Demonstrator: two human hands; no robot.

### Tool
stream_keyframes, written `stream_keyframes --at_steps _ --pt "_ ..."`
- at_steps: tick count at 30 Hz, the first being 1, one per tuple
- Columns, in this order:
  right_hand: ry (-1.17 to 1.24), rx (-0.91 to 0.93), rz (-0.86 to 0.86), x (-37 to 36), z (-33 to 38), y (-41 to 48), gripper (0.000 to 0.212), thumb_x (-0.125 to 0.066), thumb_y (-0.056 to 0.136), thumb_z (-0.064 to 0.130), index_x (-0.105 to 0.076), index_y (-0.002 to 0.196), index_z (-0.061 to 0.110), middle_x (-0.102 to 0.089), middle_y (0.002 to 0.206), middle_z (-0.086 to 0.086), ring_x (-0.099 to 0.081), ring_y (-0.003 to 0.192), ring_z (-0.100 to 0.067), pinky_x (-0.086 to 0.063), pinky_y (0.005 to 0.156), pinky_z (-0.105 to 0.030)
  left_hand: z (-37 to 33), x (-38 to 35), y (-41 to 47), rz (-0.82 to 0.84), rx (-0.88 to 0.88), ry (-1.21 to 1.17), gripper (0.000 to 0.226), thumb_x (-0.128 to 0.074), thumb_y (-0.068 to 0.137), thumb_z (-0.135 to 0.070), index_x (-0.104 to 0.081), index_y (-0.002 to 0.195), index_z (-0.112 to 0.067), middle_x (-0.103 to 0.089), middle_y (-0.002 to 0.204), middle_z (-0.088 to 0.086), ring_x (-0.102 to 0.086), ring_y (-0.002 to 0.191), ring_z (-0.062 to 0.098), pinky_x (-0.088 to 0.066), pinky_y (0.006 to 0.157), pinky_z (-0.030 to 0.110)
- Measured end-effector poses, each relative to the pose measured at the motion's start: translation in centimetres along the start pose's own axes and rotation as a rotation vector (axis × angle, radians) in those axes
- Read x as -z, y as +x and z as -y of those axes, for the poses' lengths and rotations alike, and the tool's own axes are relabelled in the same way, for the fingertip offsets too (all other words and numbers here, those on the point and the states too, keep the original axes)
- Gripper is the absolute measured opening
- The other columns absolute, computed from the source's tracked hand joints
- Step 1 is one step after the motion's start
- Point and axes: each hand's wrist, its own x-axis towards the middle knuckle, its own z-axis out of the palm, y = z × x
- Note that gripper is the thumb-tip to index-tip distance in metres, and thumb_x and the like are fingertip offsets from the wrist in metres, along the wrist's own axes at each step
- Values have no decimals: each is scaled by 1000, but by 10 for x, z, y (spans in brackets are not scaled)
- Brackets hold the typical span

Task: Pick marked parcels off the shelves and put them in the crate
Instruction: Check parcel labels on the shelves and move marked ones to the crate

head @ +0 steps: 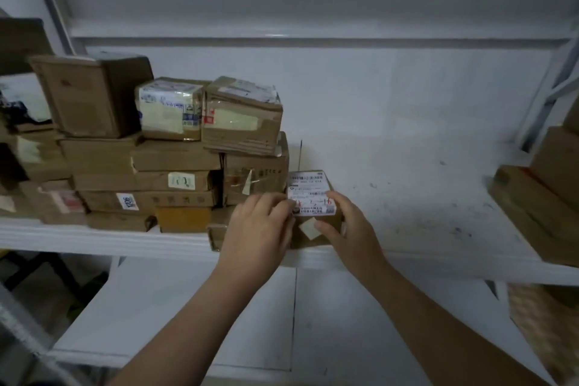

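A small brown cardboard parcel with a white shipping label marked in red ink sits at the front edge of the white shelf, just right of a stack of boxes. My left hand grips its left side, fingers curled at the label's edge. My right hand holds its right side, thumb on the front face. The lower front of the parcel is partly hidden by both hands. No crate is in view.
A stack of several brown cardboard parcels fills the left part of the shelf. More boxes lie at the right end. A white shelf board runs overhead. A lower shelf lies beneath my arms.
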Motion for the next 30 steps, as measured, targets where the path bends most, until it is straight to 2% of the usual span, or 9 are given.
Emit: stream_keyframes --at_steps 2,4,9,12,14,17,24,26,30 --pt "-82 35 -24 -5 0 3 52 -72 82 20 -52 130 15 -54 125 -7 -53 113 -20 -41 92 -24 9 -4 -2 40 -17 29 34 -44 86 -32 -67 105 -16 -65 102 2 -59 89 25 -48 72 37" --pt "-127 54 -46 -8 5 7 51 -73 81 16 -54 127 10 -48 126 -10 -51 113 -22 -37 89 -19 15 -7 -4 61 -33 31 38 -39 85 -33 -66 106 -16 -64 103 3 -58 88 26 -47 72 37" --pt "-210 63 4 -7 8 8 60 -76 78 20 -48 131 13 -46 129 -7 -50 115 -21 -44 93 -33 15 -8 -7 76 -79 -19 39 -38 85 -33 -66 105 -15 -64 101 4 -59 88 27 -47 71 38" --pt "-247 72 3 1 14 6 70 -75 79 29 -39 138 15 -43 134 -5 -43 121 -16 -40 96 -29 6 -3 -1 47 -112 -67 38 -39 86 -34 -66 105 -15 -64 103 4 -59 91 27 -47 74 37" --pt "-275 76 -26 14 20 2 68 -69 84 34 -37 140 15 -42 136 -5 -41 122 -17 -37 96 -27 -4 0 7 19 -137 -103 36 -40 87 -33 -66 105 -15 -64 104 3 -59 94 26 -47 76 38" --pt "-401 116 -88 46 21 -5 55 -63 89 30 -43 138 14 -43 137 -8 -42 125 -21 -40 102 -36 -23 -2 23 -15 -178 -136 33 -44 87 -30 -66 106 -16 -65 105 2 -60 95 25 -47 78 37" --pt "-640 58 -322 157 18 -26 36 -62 89 19 -57 124 13 -49 133 -9 -45 122 -27 -38 98 -35 -116 -20 67 -17 -334 -238 26 -62 88 -23 -65 112 -15 -66 110 6 -61 99 28 -49 82 40" --pt "-689 20 -373 191 21 -33 33 -60 90 20 -59 122 15 -48 135 -8 -42 125 -26 -34 100 -34 -149 -21 81 -38 -383 -283 26 -57 88 -25 -66 110 -15 -67 108 5 -62 96 28 -50 81 40" --pt "-761 20 -500 260 28 -50 29 -61 88 17 -62 117 13 -49 133 -10 -41 125 -28 -35 103 -43 -214 -17 110 -69 -455 -396 30 -52 91 -26 -65 114 -13 -65 112 6 -60 100 28 -47 84 40"
